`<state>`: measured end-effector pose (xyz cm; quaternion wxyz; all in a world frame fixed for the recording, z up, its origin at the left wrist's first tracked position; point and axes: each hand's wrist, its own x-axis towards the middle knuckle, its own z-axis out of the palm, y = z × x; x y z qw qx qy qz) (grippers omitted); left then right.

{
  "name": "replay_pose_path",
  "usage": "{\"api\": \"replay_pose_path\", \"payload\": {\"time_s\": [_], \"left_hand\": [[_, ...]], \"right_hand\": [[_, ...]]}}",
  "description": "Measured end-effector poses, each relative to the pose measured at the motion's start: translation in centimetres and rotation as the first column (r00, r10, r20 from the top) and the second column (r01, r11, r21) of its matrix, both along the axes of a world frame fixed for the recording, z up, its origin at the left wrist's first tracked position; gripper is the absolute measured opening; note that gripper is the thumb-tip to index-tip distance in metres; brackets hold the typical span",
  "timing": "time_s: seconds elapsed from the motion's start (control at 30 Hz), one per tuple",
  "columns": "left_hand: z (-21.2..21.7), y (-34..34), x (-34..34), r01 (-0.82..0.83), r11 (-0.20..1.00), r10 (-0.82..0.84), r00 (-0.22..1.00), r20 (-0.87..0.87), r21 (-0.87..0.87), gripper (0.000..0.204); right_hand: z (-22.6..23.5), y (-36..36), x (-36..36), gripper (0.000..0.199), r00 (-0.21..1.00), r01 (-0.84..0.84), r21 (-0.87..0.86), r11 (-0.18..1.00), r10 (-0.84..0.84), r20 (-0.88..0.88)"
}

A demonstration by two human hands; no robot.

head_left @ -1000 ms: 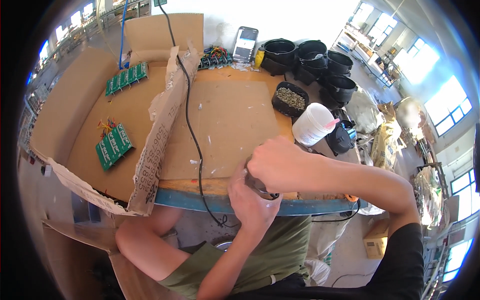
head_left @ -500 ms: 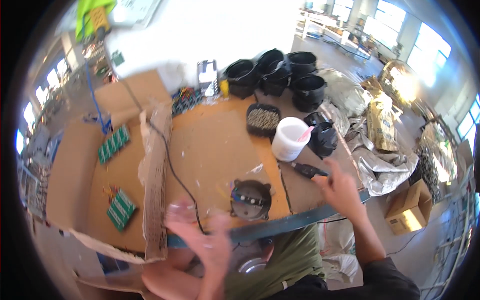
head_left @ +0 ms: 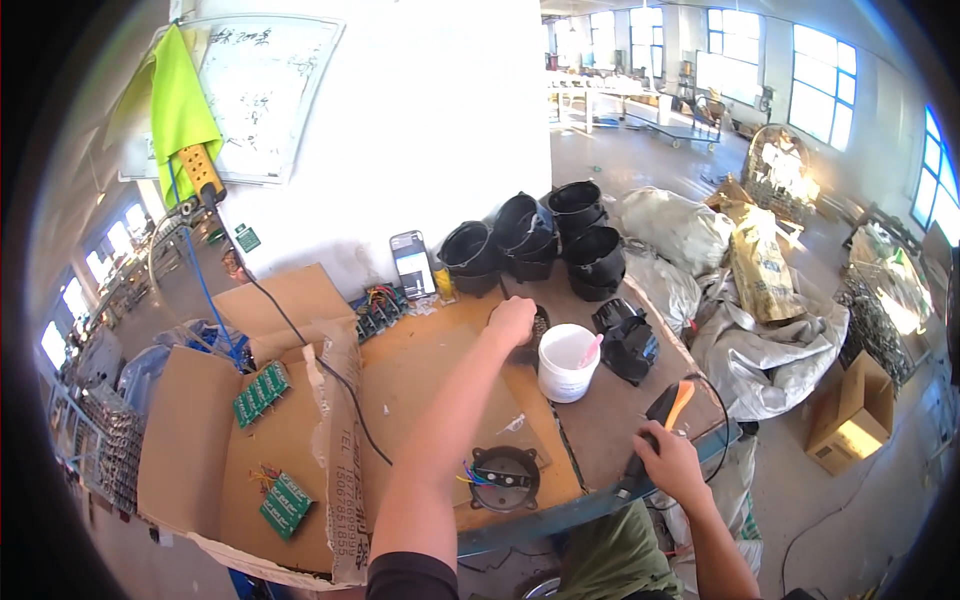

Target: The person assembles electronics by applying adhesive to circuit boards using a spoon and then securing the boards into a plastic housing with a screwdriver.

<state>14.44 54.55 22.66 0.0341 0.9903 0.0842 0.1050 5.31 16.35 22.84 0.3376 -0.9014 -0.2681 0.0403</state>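
Observation:
My left hand (head_left: 513, 318) reaches across the table into a dark tray (head_left: 540, 325) of small screw-like parts, fingers bent down and closed; whatever is between the fingertips is hidden. At the table's front right, my right hand (head_left: 668, 462) is wrapped round a black electric screwdriver (head_left: 660, 408) with an orange part and a black cord. A round black housing (head_left: 504, 479) lies near the front edge, with coloured wires and a dark strip inside. Just right of the tray stands a white tub (head_left: 567, 372) with a pink item in it.
Several black cups (head_left: 596, 262) stand at the back, with black parts (head_left: 627, 340) to their front. An open cardboard box (head_left: 345, 480) on the left holds green circuit boards (head_left: 287, 505). A phone (head_left: 411, 264) leans on the wall. A cable (head_left: 350, 383) crosses the box edge.
My left hand has gone from the front edge out to the tray. My right hand has picked up the screwdriver from beside the tub and brought it nearer. The view has tilted up.

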Motion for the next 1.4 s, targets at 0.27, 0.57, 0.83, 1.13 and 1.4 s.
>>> {"api": "replay_pose_path", "payload": {"time_s": [0.27, 0.57, 0.83, 1.13, 1.4], "left_hand": [[-0.3, 1.9, -2.4, -0.04, 0.988, 0.07, 0.975, 0.21, -0.147, 0.012], [1.7, 1.6, -4.0, -0.015, 0.396, 0.407, 0.899, 0.161, -0.918, 0.01], [3.6, 3.1, -5.2, -0.044, 0.403, 0.463, 0.871, 0.162, -0.914, 0.009], [7.5, -5.4, -22.0, 0.625, -0.394, 0.665, 0.7, 0.26, -0.674, 0.023], [-1.2, -21.5, -36.6, 0.575, -0.688, 0.658, 0.752, -0.046, -0.444, 0.025]], "right_hand": [[1.2, -5.8, -1.9, 0.036, 0.941, 0.22, 0.761, 0.611, 0.073, -0.33], [2.2, -9.6, 1.1, 0.05, 0.491, 0.723, 0.637, -0.268, 0.847, -0.201], [5.5, -6.5, -2.4, 0.061, 0.918, 0.261, 0.964, -0.058, 0.323, -0.23], [8.9, 0.1, -5.2, 0.073, 0.917, -0.049, 0.988, -0.144, 0.385, 0.101], [7.2, 4.7, -9.9, 0.066, 0.779, 0.099, 0.985, -0.142, 0.627, 0.012]]}}
